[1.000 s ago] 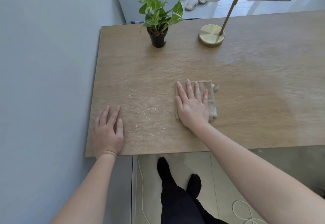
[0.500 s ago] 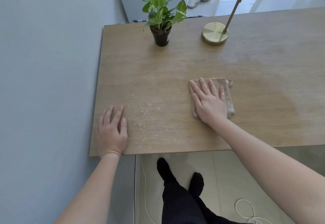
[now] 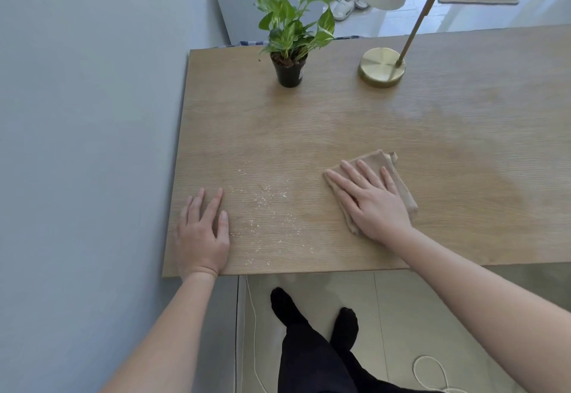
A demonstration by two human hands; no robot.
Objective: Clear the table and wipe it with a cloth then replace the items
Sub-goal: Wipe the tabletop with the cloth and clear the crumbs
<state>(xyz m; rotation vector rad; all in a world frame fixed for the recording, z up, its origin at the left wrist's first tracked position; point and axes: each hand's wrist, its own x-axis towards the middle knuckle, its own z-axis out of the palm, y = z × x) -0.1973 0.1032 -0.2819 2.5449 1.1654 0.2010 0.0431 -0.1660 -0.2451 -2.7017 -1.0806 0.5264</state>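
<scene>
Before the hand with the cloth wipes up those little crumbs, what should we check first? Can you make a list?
1. Cloth flat under the right hand: ok, the palm and fingers press it on the table.
2. Crumbs within reach: ok, they lie between the two hands, near the front edge.
3. Path from cloth to crumbs free of things: ok, only bare wood shows there.
4. Left hand out of the wiping path: not ok, it rests flat right beside the crumbs.
5. Table cleared of items: not ok, the potted plant and the lamp stand at the back.
6. Cloth damp: cannot tell.
</scene>
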